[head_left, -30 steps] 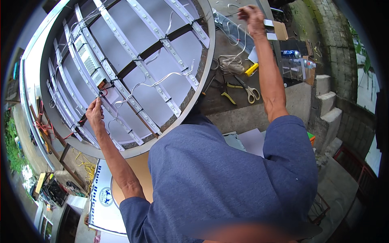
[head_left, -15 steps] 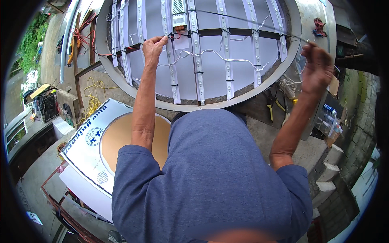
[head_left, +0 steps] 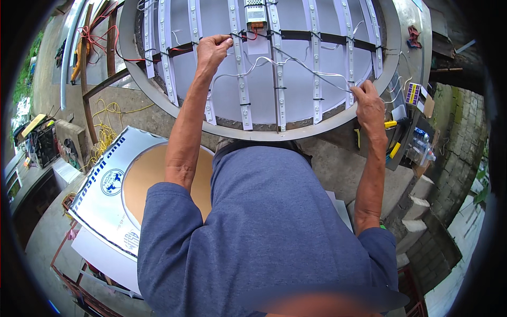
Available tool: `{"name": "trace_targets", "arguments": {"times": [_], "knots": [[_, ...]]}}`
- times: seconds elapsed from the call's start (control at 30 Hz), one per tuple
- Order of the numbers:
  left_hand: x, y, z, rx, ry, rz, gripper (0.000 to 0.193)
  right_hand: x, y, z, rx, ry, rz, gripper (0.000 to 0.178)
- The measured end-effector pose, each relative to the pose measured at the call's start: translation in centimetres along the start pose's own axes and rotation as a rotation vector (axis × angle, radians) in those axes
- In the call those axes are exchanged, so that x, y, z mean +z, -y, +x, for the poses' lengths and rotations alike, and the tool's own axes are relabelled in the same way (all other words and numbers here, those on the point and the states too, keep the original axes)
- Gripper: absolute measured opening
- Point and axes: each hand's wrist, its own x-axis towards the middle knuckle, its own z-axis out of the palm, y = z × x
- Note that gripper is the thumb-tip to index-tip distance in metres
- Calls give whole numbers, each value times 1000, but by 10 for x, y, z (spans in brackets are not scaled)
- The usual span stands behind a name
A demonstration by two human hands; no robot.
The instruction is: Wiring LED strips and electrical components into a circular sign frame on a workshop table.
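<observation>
In front of me lies a large round frame (head_left: pixel 296 134) with rows of white LED strips (head_left: pixel 280 96) tied across a dark crossbar (head_left: pixel 293 36). At the crossbar my left hand (head_left: pixel 213 51) is closed in a pinch beside one strip; whatever is between its fingertips is too small to make out. Over the frame's right rim, my right hand (head_left: pixel 368 103) pinches the end of a thin grey wire (head_left: pixel 311 70), which slants up and left across the strips. A power supply (head_left: pixel 255 15) with red wires sits at the top middle. White wires (head_left: pixel 224 75) loop over the panel.
At lower left a printed white sheet (head_left: pixel 105 182) lies around a tan disc (head_left: pixel 140 185). A yellow cord (head_left: pixel 103 127) is piled beyond it. Yellow-handled tools (head_left: pixel 394 150) and bottles (head_left: pixel 422 142) are at right. A red clamp-like item (head_left: pixel 413 37) rests at upper right.
My right hand has come down and left to the frame's rim, drawing the grey wire lower across the strips. The left hand keeps its pinch by the crossbar. The view has shifted slightly.
</observation>
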Motion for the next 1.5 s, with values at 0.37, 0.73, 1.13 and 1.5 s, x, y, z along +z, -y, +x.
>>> {"name": "trace_targets", "arguments": {"times": [0.37,0.73,1.13,1.5], "knots": [[-4,7,2,-18,-16,-44,23,-68,35,-23,335,-95,769,21],[-50,-24,-50,790,-420,618,20,-50,117,20,274,-177,1042,17],[-33,-27,-92,-123,459,-841,33,6,173,41,345,123,1110,20],[-42,-21,-89,-120,407,-778,29,9,176,42,271,185,1255,27]]}}
